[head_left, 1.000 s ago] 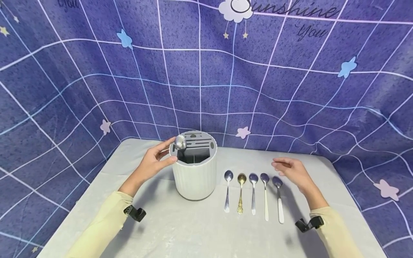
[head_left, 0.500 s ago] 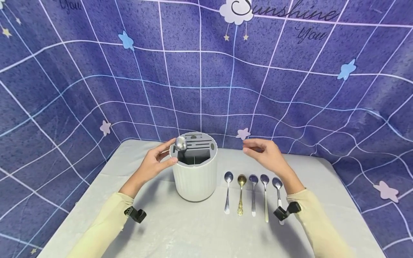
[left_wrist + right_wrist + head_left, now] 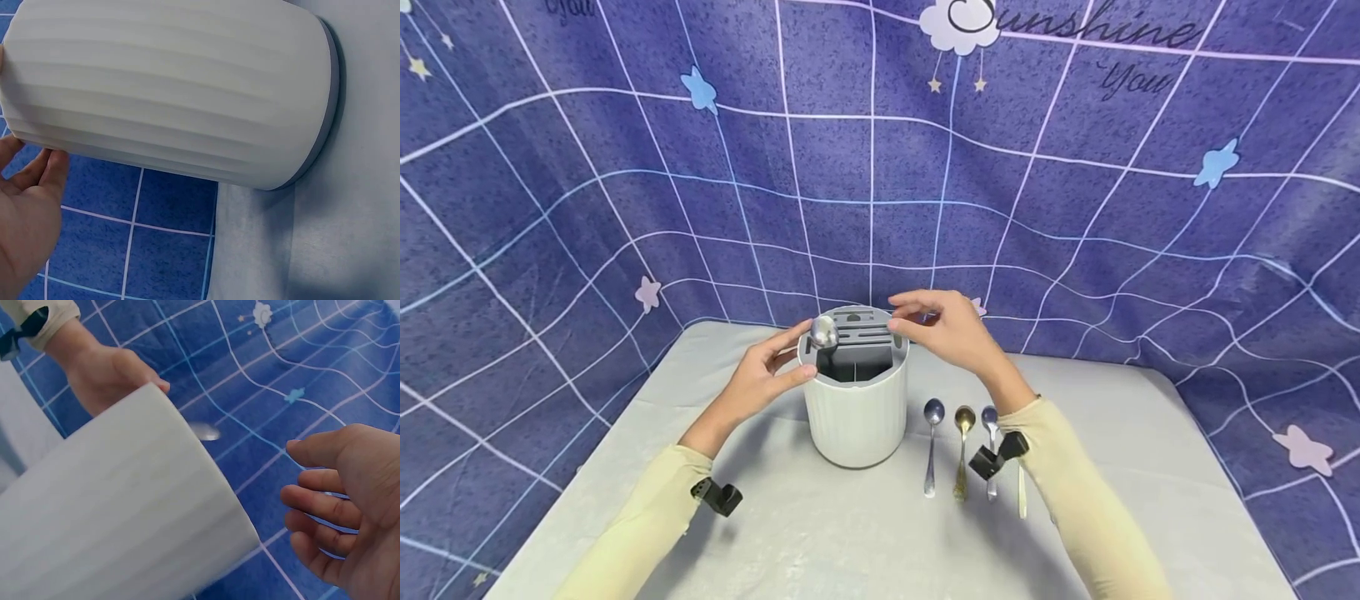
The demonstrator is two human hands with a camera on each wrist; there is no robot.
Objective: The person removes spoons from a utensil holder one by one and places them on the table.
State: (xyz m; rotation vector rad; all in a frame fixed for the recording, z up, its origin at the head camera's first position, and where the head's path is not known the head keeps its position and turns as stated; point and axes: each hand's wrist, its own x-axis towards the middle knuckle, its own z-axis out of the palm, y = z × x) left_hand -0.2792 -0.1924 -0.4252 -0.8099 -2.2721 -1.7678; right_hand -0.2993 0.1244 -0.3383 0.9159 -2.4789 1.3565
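A white ribbed utensil holder stands upright on the table, its grey slotted top facing up. One spoon stands in it at the left, bowl upward. My left hand holds the holder's left side near the rim, thumb toward the front and fingers behind; the left wrist view shows fingertips against the ribbed wall. Over the right part of the rim is my right hand, fingers loosely bent. Nothing is between its fingers in the right wrist view, where the hand is apart from the holder.
Right of the holder lie a silver spoon, a gold spoon and more spoons, partly hidden by my right forearm. The pale table cover reaches back to a blue gridded curtain.
My right hand has moved left from beyond the row of spoons to the holder's right rim, its forearm now covering part of the row. The left hand stays on the holder.
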